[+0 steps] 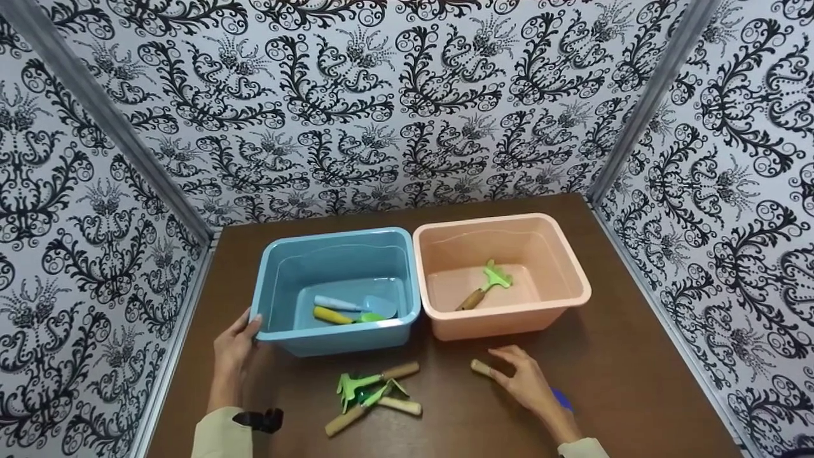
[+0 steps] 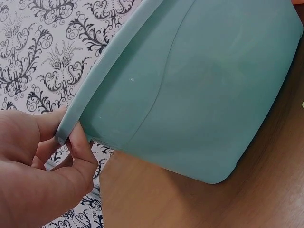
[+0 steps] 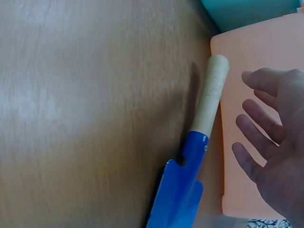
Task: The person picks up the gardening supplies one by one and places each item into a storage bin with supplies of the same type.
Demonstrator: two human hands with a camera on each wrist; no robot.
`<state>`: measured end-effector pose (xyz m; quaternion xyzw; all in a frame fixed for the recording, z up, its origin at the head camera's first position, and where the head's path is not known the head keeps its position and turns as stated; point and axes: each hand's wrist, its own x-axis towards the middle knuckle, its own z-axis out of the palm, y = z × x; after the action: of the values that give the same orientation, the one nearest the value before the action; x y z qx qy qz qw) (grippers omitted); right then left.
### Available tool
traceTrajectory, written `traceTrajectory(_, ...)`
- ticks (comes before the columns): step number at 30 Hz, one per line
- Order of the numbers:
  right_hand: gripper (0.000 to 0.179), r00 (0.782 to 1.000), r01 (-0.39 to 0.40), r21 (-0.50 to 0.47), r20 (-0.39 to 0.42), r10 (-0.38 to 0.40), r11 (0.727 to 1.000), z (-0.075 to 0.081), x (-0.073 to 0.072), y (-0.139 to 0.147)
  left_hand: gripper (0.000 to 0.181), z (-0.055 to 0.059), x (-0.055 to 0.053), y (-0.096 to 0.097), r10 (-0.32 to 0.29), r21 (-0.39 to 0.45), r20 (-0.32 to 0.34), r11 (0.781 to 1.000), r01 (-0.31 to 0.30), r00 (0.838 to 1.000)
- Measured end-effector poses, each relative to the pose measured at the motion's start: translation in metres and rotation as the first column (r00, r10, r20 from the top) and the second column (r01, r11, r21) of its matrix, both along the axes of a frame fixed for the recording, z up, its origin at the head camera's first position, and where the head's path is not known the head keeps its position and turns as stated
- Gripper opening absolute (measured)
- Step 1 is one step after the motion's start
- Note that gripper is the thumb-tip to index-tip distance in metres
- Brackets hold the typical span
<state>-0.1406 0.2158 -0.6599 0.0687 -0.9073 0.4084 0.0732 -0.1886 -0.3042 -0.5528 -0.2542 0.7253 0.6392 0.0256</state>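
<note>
At the left corner of the blue basin (image 1: pixel 346 343), my left hand (image 1: pixel 234 346) pinches the rim, with the thumb and fingers on either side of it in the left wrist view. My right hand (image 1: pixel 524 381) hovers beside a trowel with a blue blade (image 3: pixel 178 194) and a pale wooden handle (image 3: pixel 211 95). Its fingers are spread and apart from the handle. In the head view the hand hides most of that trowel. Inside the blue basin lie a light blue trowel (image 1: pixel 337 303) and a yellow-handled tool (image 1: pixel 332 315) with a green head.
Right of the blue basin stands a peach basin (image 1: pixel 496 324), holding a small green rake (image 1: pixel 497 275) with a brown handle. Several green garden tools with wooden handles (image 1: pixel 400 370) lie in a heap on the brown table (image 1: pixel 286 439). Patterned walls (image 1: pixel 407 95) enclose it.
</note>
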Motion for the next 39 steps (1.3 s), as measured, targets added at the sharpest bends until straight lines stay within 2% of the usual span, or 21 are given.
traceTrajectory(5,0.038,0.999,0.002,-0.004,0.05,-0.002,1.0,-0.009,0.0,0.003,0.061,-0.001,-0.001,0.0,-0.006,-0.016,0.001,1.0,0.006,1.0)
traceTrajectory(10,0.039,0.996,-0.025,-0.025,0.085,0.027,0.999,-0.013,0.0,0.006,0.062,-0.001,0.0,-0.002,-0.01,-0.044,0.004,0.999,0.01,1.0)
traceTrajectory(16,0.044,0.99,-0.067,-0.036,0.124,0.071,0.997,-0.018,0.002,0.009,0.061,-0.001,-0.001,-0.001,-0.024,0.009,-0.025,1.0,0.024,0.999)
traceTrajectory(22,0.042,0.993,-0.072,0.008,0.093,0.071,0.997,-0.022,0.002,0.01,0.06,-0.001,-0.003,0.0,-0.012,0.049,-0.029,0.999,0.013,1.0)
traceTrajectory(30,0.036,0.994,-0.068,-0.009,0.089,0.069,0.998,-0.025,0.002,0.01,0.06,0.0,-0.002,0.0,-0.004,0.078,-0.028,0.997,0.006,1.0)
traceTrajectory(39,0.035,0.996,-0.048,0.049,0.083,0.044,0.998,-0.026,0.004,0.011,0.06,0.001,-0.003,0.0,-0.006,0.054,-0.015,0.999,0.007,1.0)
